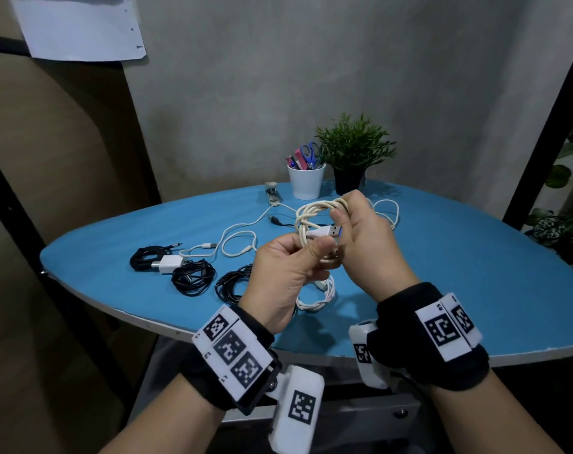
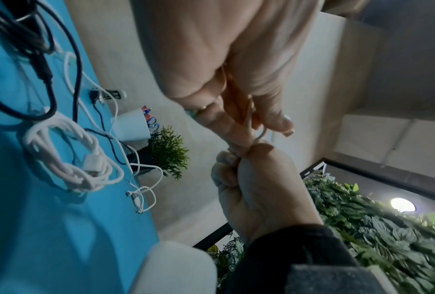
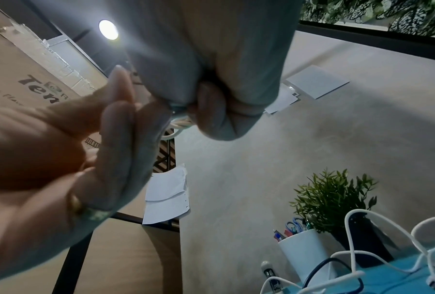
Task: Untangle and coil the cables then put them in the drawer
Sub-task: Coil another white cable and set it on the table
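Both the left hand [image 1: 286, 273] and right hand [image 1: 365, 237] pinch a looped white cable [image 1: 311, 217] (smooth, round, rubbery).

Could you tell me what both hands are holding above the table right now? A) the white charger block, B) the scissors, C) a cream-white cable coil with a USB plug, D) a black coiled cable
C: the left hand and right hand both grip the cream-white cable coil, its USB plug sticking out between them.

A cream cable [image 1: 314, 221], looped into a coil, is held above black and white cables [image 1: 193, 276] on the table.
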{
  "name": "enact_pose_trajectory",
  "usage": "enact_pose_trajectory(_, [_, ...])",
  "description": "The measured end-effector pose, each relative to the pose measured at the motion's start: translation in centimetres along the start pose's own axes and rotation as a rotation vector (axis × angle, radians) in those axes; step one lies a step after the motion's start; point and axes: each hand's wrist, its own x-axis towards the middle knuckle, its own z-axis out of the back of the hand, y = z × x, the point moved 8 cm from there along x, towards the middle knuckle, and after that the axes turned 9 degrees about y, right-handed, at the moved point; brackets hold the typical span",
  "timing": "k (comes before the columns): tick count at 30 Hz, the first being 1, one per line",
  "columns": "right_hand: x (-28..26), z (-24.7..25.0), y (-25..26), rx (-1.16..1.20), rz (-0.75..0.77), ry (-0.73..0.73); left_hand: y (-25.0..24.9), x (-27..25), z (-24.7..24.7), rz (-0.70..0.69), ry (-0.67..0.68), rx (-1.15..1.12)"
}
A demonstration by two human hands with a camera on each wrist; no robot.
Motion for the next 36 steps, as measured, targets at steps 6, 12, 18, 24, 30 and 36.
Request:
enact_pose_trajectory(6, [-0.4,-0.4,0.0,-0.003,-0.012,0.034,0.2,0.1,0.3,-0.012,-0.044,0.074])
enact_pose_trajectory(12, [-0.9,-1.0,-0.3,0.002,0.026,0.091,0.7,0.5,0.6,0.121,-0.015,0.021])
enact_pose_trajectory(18, [-1.0,-2.2,-0.7,0.175,0.045,0.202,0.8,0.5,1.2,0.144,-0.061,0.008])
enact_pose_trajectory(24, [-0.6,-2.4,-2.4,0.333,-0.047,0.21,0.7,0.2,1.3,0.156,-0.002,0.045])
enact_pose_trajectory(30, [-0.5,-2.3,-2.3,0.282,-0.02,0.189,0.3,0.3,1.9,0.11,-0.079,0.255])
enact_pose_trajectory(36, [-0.4,-2.5,-1.9,0.231,-0.016,0.182,0.9,0.4,1.9,0.155,-0.081,0.406])
